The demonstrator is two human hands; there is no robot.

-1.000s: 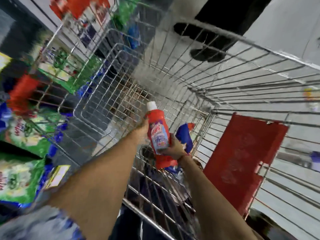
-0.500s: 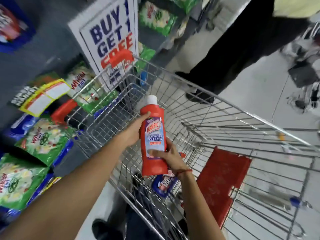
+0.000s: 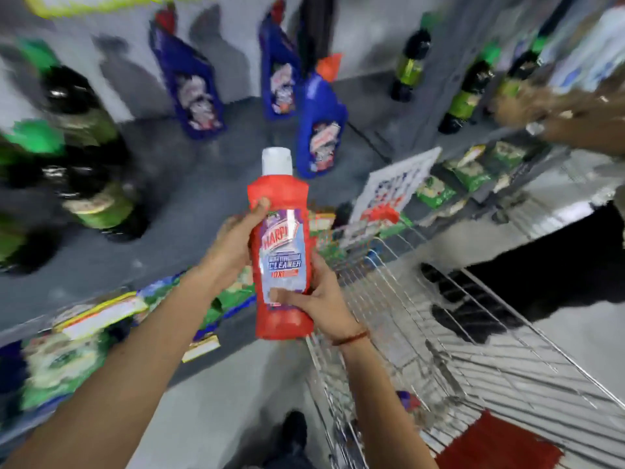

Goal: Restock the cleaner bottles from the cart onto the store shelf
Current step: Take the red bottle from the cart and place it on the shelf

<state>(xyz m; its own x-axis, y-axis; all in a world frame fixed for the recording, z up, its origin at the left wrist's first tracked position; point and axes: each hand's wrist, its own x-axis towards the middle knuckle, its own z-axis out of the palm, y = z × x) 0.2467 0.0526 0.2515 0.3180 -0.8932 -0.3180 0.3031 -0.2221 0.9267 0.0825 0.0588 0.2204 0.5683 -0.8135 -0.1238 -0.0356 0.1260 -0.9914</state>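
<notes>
Both hands hold one red bottle (image 3: 282, 252) upright in front of the grey shelf (image 3: 189, 211), over the gap between shelf and cart (image 3: 456, 333). The left hand (image 3: 233, 245) is wrapped around its upper left side, thumb on the shoulder below the white cap (image 3: 277, 161); the right hand (image 3: 321, 299) clasps the lower right side, thumb laid across the foot of the label. A red thread circles the right wrist. On the shelf behind stand three blue bottles (image 3: 321, 130), the nearest just beyond the cap, and dark green-capped bottles (image 3: 91, 184) blur along the left. Green packets (image 3: 61, 367) fill the lower shelf at left. The wire cart sits at right with a red flap (image 3: 497, 448) near its bottom edge and what may be another bottle inside, too smeared to tell. A second person's dark legs and shoes (image 3: 473, 306) show beyond the cart.
</notes>
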